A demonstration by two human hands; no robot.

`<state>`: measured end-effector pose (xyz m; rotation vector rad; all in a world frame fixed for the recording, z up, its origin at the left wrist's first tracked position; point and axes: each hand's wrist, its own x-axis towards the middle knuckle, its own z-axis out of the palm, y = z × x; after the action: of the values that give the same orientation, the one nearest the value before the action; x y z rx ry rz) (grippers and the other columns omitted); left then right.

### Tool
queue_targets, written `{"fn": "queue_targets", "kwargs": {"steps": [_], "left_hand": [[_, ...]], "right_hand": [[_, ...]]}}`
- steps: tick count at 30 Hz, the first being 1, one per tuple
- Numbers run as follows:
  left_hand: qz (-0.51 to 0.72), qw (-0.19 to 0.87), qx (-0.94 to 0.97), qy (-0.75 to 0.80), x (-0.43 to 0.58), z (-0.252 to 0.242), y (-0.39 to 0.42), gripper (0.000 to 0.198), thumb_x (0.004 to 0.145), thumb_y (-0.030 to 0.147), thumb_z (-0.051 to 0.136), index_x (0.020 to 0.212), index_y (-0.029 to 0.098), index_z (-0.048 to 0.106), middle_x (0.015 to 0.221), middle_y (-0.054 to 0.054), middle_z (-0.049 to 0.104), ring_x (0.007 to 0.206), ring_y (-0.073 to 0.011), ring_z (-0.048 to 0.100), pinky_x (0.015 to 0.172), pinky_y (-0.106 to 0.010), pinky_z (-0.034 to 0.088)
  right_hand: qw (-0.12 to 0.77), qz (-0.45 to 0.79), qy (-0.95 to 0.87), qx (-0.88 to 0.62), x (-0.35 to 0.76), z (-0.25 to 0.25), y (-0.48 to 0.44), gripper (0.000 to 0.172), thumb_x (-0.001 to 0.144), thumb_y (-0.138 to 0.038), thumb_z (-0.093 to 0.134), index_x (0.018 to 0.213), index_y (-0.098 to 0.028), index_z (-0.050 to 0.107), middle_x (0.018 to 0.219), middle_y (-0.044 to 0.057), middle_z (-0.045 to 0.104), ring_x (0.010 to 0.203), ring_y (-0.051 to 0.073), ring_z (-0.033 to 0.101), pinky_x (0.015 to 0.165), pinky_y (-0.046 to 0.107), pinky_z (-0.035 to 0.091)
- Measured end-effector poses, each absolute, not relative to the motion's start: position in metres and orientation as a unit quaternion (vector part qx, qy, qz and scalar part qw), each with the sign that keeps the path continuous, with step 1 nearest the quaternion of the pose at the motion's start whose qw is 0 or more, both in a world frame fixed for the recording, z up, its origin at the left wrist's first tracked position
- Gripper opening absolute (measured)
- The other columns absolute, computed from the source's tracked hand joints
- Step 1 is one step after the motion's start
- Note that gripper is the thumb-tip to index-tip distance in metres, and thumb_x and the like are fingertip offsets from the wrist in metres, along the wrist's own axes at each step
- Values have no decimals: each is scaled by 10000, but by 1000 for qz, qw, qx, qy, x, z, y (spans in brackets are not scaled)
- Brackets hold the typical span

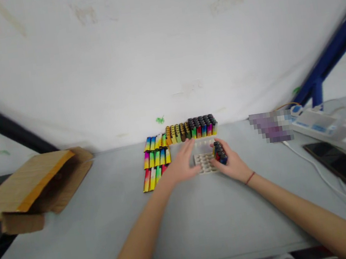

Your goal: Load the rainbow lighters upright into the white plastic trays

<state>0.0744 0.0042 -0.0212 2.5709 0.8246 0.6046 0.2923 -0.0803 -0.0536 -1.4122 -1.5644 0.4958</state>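
Note:
My right hand (231,162), with a thin red cord at its wrist, is curled around a small group of dark-topped lighters (220,153), thumb on the near left side and fingers behind. These lighters are at the right end of a white tray (204,164) with rows of holes. My left hand (182,162) is at the tray's left side, fingers stretched out and thumb apart, holding nothing. It partly hides some of the multicoloured lighters (151,159) lying flat in rows to the left.
Behind the tray stand upright blocks of gold-topped lighters (177,133) and black-topped lighters (203,125), near the wall. An opened cardboard box (35,183) is at the left. On the right lie a phone (345,167), a power strip (330,126), white cables and a purple, pixelated item (271,127).

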Motion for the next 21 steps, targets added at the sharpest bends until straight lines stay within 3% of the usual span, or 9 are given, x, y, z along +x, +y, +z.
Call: {"fn": "queue_targets", "kwargs": {"steps": [2,8,12,18,21], "left_hand": [[135,173,936,276,103,-28,-16,932,799,459,623,1548,48,250,1634,-223,250,1533,-317,202,1244,-469,233],[103,100,939,312,134,-43,-37,809,863,469,526,1517,29,344,1595,-228,340,1524,-325,232,1243,-527,145],[121,85,931,333,134,-47,-40,717,893,405,480,1515,66,372,1582,-213,372,1508,-322,279,1225,-534,193],[107,86,925,354,140,-44,-45,725,921,442,461,1525,56,354,1591,-212,357,1501,-331,289,1221,-529,205],[109,91,922,361,143,-44,-48,734,930,490,462,1515,57,371,1584,-215,371,1501,-333,288,1227,-533,191]], "right_hand": [[493,177,-605,-600,283,-57,-79,600,805,-364,592,1355,-168,458,1246,154,669,1110,290,662,1027,497,499],[534,94,-526,-655,263,-57,-72,423,816,-393,556,1165,-165,625,1144,157,724,1055,312,669,1036,545,474],[542,84,-507,-665,261,-53,-68,365,836,-369,528,1108,-165,660,1094,156,750,985,303,695,1046,554,466],[535,61,-529,-656,263,-49,-70,319,833,-357,524,1050,-178,674,1039,132,762,965,287,706,1174,570,312],[543,56,-542,-638,265,-27,-70,268,849,-371,532,1004,-199,667,944,92,755,868,257,700,1130,534,377]]}}
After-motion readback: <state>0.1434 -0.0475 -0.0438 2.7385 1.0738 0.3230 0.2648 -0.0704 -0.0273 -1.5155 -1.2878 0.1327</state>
